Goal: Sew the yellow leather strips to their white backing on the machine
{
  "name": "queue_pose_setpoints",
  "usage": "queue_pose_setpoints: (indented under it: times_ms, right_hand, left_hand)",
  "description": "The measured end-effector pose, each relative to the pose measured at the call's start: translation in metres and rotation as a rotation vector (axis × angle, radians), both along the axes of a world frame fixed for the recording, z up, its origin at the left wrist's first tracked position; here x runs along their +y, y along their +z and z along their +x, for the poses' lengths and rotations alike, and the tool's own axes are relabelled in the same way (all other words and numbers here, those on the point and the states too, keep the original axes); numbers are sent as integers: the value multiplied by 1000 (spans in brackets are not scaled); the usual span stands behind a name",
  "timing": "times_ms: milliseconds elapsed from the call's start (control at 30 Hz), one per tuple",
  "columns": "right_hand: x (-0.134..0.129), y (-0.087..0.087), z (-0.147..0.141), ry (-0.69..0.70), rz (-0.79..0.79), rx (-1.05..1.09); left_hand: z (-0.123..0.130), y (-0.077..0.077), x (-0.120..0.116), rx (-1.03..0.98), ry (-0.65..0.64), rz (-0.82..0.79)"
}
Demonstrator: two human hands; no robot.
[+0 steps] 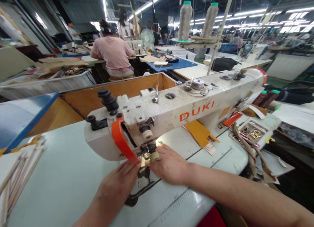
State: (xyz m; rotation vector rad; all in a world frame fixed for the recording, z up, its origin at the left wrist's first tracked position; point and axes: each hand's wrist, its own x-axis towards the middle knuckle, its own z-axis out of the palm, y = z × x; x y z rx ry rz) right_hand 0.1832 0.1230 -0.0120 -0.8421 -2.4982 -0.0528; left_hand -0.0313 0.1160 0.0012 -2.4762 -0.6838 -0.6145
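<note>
A white sewing machine (157, 112) with orange "DUKI" lettering spans the table, its orange guard (121, 140) curving down beside the needle. My left hand (120, 183) is at the left of the needle area, its fingers closed together. From the right, my right hand (170, 163) reaches in next to the presser foot area, fingers bent and pinched close to the lit spot. Whatever lies between the fingertips is too small and covered to make out. Below the hands is the dark-stained metal needle plate (144, 178).
Mustard-yellow pieces (200, 133) lie under the machine arm. Long thin strips (19, 178) rest at the left. A tray of metal rings (253, 132) and hanging fabric strips (262, 161) are at the right. Thread cones (185, 21) stand behind; a person in pink (113, 52) sits beyond.
</note>
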Motion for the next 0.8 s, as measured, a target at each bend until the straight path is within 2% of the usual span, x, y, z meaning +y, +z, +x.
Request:
queue_pose_setpoints:
  times_ms: [67,200,333,433,567,633,700,800]
  right_hand:
    - [-1,0,0,-12,24,9]
    - [-2,3,1,-22,31,-4]
    - [-5,4,6,-3,15,11]
    - [-12,7,9,14,14,63]
    - [-35,11,-2,88,-35,154]
    - [-49,12,-14,133,-117,173]
    - [-61,10,-29,162,-192,160]
    - [-73,6,-45,171,-262,161]
  left_hand:
    - [-1,1,5,22,-7,9]
    - [-1,-1,12,23,-20,-71]
    - [-1,-5,9,-33,33,-74]
    - [-7,-3,-14,-44,96,-48]
    - [-17,-3,-74,-88,137,-85]
    - [-22,-4,-102,-162,136,-189]
    - [-29,-3,-119,-307,194,-371]
    - [-47,7,-123,-806,505,-855]
